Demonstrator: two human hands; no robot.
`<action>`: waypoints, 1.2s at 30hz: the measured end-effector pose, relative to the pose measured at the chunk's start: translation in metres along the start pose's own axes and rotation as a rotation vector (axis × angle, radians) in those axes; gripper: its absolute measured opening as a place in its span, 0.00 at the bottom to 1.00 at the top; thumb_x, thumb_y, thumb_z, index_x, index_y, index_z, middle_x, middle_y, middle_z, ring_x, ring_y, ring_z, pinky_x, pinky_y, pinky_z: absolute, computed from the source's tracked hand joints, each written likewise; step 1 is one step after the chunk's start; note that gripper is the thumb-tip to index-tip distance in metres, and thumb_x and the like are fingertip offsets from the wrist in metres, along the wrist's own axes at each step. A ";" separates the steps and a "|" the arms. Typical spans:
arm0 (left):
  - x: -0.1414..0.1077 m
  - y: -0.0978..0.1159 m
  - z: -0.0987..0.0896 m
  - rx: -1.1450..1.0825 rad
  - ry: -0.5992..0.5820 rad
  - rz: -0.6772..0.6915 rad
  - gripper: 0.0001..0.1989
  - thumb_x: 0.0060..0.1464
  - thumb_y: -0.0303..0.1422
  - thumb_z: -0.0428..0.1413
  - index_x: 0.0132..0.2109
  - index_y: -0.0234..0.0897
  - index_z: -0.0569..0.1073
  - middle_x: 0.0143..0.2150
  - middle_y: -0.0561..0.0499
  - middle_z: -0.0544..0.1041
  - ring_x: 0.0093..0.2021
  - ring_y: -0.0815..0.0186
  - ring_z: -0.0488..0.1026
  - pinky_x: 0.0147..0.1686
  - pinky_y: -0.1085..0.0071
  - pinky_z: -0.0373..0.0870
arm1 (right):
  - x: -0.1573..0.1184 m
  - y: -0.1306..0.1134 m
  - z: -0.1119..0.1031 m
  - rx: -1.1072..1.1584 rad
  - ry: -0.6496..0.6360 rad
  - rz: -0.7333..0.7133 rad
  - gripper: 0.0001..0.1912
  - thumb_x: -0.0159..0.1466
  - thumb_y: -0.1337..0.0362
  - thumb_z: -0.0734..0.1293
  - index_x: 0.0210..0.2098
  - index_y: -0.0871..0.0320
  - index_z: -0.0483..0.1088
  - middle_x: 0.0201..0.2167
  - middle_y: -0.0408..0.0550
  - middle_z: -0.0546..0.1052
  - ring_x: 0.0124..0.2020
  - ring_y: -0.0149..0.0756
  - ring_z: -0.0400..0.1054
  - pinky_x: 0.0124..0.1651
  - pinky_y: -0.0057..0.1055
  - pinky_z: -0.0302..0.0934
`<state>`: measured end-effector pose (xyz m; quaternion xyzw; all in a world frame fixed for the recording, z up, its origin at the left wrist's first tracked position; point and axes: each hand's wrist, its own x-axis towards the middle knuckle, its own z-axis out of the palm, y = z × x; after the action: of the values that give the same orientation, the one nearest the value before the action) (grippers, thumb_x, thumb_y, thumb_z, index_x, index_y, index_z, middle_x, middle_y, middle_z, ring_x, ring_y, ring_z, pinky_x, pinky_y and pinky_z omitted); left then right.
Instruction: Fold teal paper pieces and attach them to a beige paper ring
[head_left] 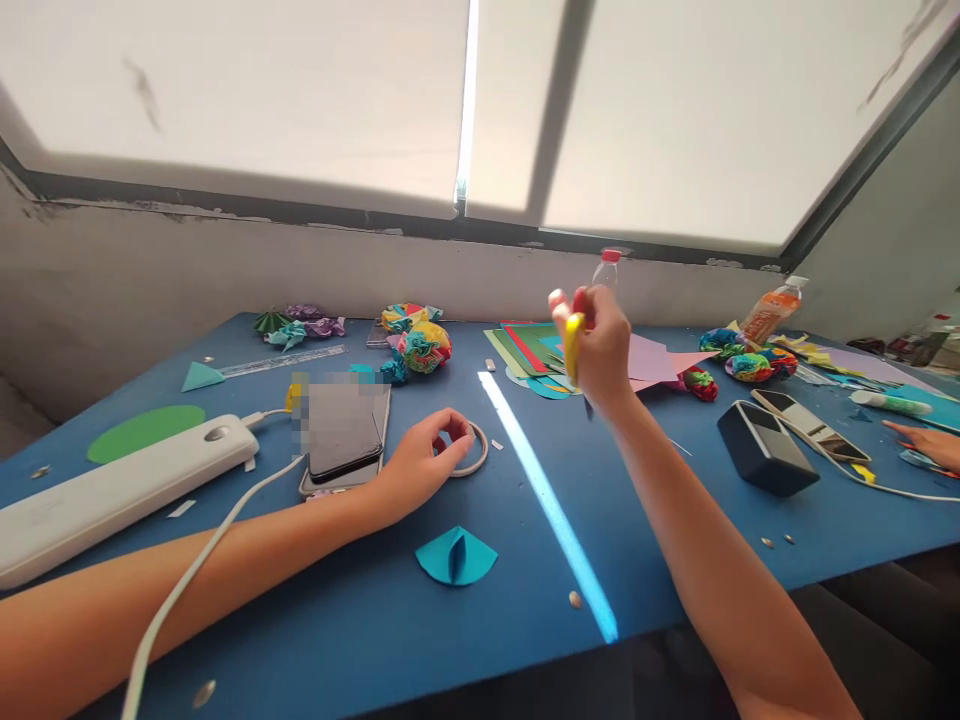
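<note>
My left hand (427, 455) rests on the blue table (525, 590), its thumb and fingertips closed on the rim of a roll of tape (480, 455). Raised above the table's far side, my right hand (596, 340) is wrapped round scissors with a yellow handle (574, 348); their blade points down and is partly hidden. A folded teal paper piece (457, 557) lies near the front edge, below my left hand. Behind my right hand are stacked coloured papers (525, 350).
On the left lie a white power bank (127, 490), a green paper disc (146, 432) and a phone (345, 440). Crumpled paper balls (424, 347) sit further back. A dark box (766, 448) stands right; another person's hand (926, 443) is at the right edge.
</note>
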<state>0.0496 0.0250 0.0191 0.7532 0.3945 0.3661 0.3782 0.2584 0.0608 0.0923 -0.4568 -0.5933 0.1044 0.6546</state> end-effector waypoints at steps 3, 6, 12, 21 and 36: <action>-0.002 -0.001 0.000 -0.021 0.014 0.030 0.09 0.53 0.38 0.51 0.36 0.36 0.68 0.35 0.52 0.70 0.33 0.67 0.66 0.34 0.71 0.64 | -0.025 0.013 0.012 -0.411 -0.258 -0.054 0.07 0.53 0.66 0.65 0.27 0.56 0.60 0.30 0.49 0.66 0.35 0.38 0.60 0.35 0.32 0.55; -0.003 -0.003 -0.001 -0.056 0.036 0.055 0.09 0.55 0.38 0.49 0.39 0.37 0.66 0.38 0.50 0.70 0.37 0.66 0.66 0.38 0.69 0.64 | -0.048 0.028 0.031 -0.563 -0.473 -0.053 0.06 0.50 0.71 0.64 0.28 0.58 0.63 0.30 0.51 0.70 0.34 0.39 0.64 0.34 0.31 0.56; 0.000 -0.007 -0.003 -0.167 0.073 0.081 0.14 0.57 0.39 0.47 0.47 0.38 0.59 0.40 0.48 0.67 0.42 0.64 0.66 0.37 0.69 0.65 | -0.055 0.028 0.036 -0.635 -0.637 -0.067 0.04 0.57 0.65 0.64 0.30 0.60 0.68 0.33 0.57 0.74 0.41 0.45 0.67 0.43 0.35 0.58; -0.006 -0.003 -0.001 -0.208 -0.009 0.071 0.17 0.56 0.40 0.48 0.50 0.38 0.60 0.40 0.49 0.67 0.40 0.65 0.66 0.38 0.70 0.64 | -0.069 0.005 0.033 -0.286 -0.609 -0.189 0.10 0.65 0.61 0.59 0.34 0.57 0.70 0.30 0.44 0.76 0.33 0.30 0.69 0.38 0.26 0.60; -0.002 -0.008 0.001 -0.084 0.032 0.137 0.17 0.56 0.36 0.48 0.51 0.38 0.60 0.40 0.48 0.70 0.42 0.63 0.69 0.39 0.68 0.67 | -0.073 0.009 0.033 -0.294 -0.489 -0.302 0.05 0.62 0.66 0.60 0.30 0.58 0.65 0.26 0.42 0.72 0.29 0.29 0.64 0.37 0.28 0.57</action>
<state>0.0469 0.0265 0.0116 0.7560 0.3323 0.4194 0.3771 0.2129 0.0319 0.0319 -0.4146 -0.8028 0.0259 0.4277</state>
